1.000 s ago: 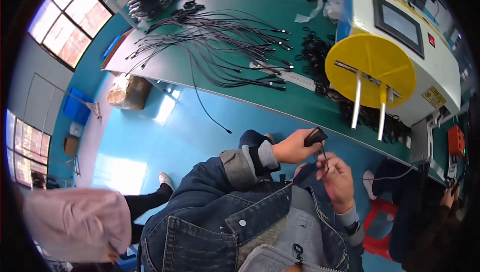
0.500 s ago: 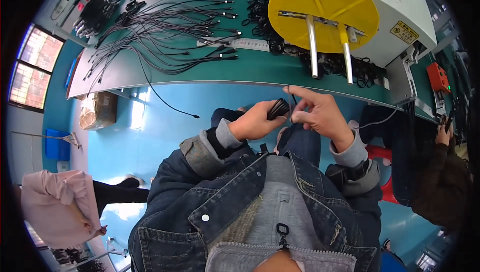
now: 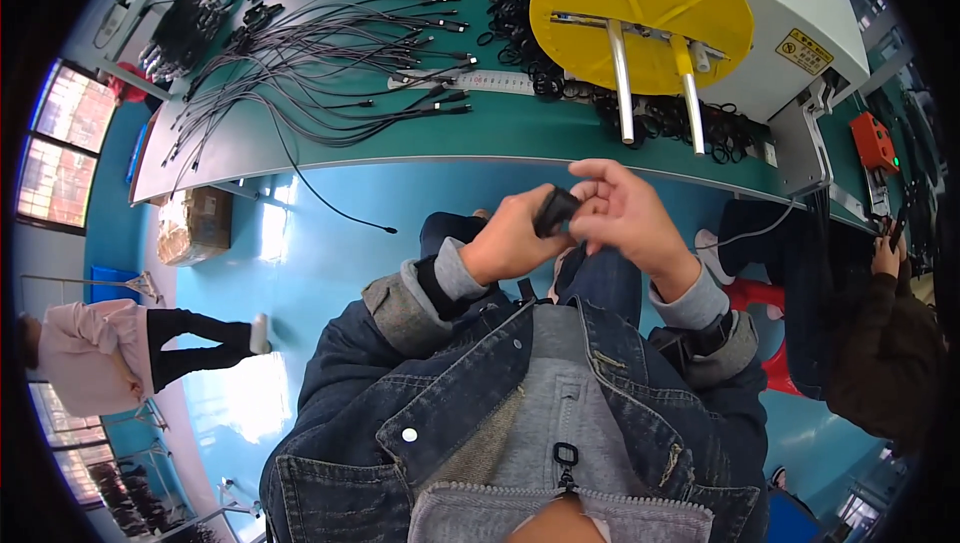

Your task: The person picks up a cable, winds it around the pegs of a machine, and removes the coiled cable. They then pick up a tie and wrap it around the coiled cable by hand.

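In front of my lap, past the near edge of the table, my left hand (image 3: 507, 241) is closed around a black coiled cable (image 3: 556, 209), a compact bundle pointing up and right. My right hand (image 3: 638, 225) comes in from the right with its fingers bent, thumb and fingertips at the bundle's right side. Whatever lies between those fingertips is hidden. Several loose black cables (image 3: 310, 78) fan out over the green tabletop, their plugs toward the right; one cable end (image 3: 388, 230) dangles over the edge.
Right of the cables stands a white machine (image 3: 770, 53) with a yellow disc (image 3: 640, 8) and two rods. Black rings (image 3: 508, 18) lie beside it, near a ruler (image 3: 495, 82). A person in pink (image 3: 85, 353) is at left; another in brown (image 3: 875, 363) works at right.
My right fingers have curled in against the coiled cable; the thin dark strand at the index finger no longer shows. My left hand stays around the bundle. The person in pink has moved.
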Demonstrator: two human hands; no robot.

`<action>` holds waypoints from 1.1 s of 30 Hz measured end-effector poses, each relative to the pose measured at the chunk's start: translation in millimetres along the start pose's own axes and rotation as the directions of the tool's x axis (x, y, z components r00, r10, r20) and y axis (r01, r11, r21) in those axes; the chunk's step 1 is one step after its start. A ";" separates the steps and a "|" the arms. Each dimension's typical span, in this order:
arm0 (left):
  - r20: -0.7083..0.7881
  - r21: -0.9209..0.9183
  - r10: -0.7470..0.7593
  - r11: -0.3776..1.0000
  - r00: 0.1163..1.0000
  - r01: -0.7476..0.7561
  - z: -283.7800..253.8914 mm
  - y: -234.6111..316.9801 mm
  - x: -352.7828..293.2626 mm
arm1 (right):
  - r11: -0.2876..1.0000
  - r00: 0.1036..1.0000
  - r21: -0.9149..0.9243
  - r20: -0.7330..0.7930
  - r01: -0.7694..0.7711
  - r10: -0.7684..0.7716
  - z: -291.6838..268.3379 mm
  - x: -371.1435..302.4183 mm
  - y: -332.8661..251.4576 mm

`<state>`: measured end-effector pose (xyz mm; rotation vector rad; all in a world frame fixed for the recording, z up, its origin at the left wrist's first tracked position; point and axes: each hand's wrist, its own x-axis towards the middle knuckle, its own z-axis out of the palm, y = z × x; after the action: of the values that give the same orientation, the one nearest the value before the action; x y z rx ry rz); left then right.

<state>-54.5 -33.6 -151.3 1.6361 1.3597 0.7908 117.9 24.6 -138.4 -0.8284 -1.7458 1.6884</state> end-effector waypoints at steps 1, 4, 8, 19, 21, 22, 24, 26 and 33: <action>-0.041 -0.018 -0.019 1.000 0.999 0.019 -4.7 0.6 -3.7 | 0.963 0.994 0.251 -0.010 -0.102 0.108 -1.5 0.9 -4.3; -0.137 0.077 0.016 0.997 0.990 -0.005 -23.4 7.7 -5.0 | 0.974 0.998 0.222 -0.009 -0.051 0.054 6.0 19.8 -13.9; -0.255 0.210 0.212 0.965 0.944 -0.159 -47.1 20.8 -23.2 | 0.756 0.893 -0.496 0.103 0.427 -0.438 47.1 33.9 -46.0; -0.047 0.193 0.203 0.963 0.978 -0.190 15.1 18.3 -75.1 | 0.494 0.814 -0.806 -0.025 0.327 -0.580 90.5 -70.2 -27.2; -0.023 0.065 0.200 0.978 0.979 -0.199 19.2 12.2 -62.4 | 0.561 0.840 -0.781 -0.091 0.273 -0.535 82.8 -60.6 -18.6; -0.002 -0.050 0.187 0.981 0.982 -0.187 19.7 9.8 -55.7 | 0.631 0.856 -0.741 -0.155 0.229 -0.493 77.3 -54.4 -12.9; 0.179 -0.257 0.106 0.965 0.978 -0.057 -4.7 -3.9 -34.9 | 0.789 0.937 -0.603 -0.192 0.122 -0.291 61.8 -18.8 -6.6; 0.255 -0.492 0.013 0.862 0.967 0.118 -25.2 -6.2 -14.7 | 0.828 0.954 -0.558 -0.218 0.050 -0.205 35.8 19.2 7.2; 0.158 -0.355 -0.053 0.929 0.986 0.107 8.6 -31.5 8.4 | 0.853 0.952 -0.492 -0.306 -0.174 0.018 -1.2 29.5 36.7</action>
<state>-59.2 -25.5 -183.7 1.3125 1.0943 0.8030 101.4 48.4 -175.6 -1.3480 -1.9894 1.0760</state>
